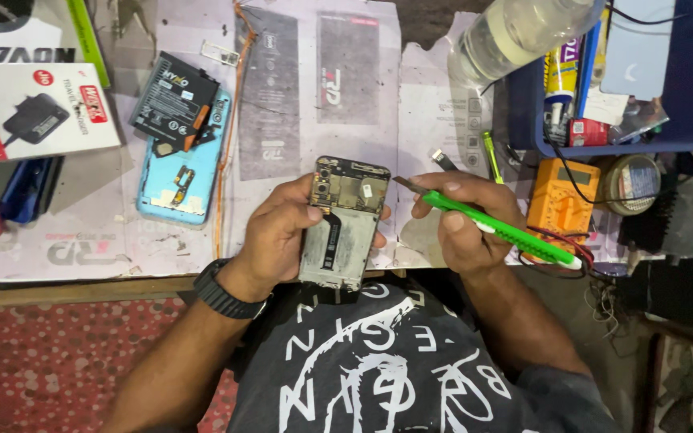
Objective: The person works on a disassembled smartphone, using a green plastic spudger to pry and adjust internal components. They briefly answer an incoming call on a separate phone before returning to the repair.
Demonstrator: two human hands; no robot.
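The left hand [282,236] grips an opened phone [342,224] above the counter's [82,261] near edge — the right hand [459,228] closes on a green screwdriver [491,226], tip just beside the phone's top corner.

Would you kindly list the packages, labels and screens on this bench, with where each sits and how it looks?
Charger box: far left, flat, white and red, pictures a black plug.
Battery: on the blue phone back cover, black, labelled.
Multimeter: beyond the right hand, orange, small grey screen.
Glue tube: in the blue tray, yellow and white.
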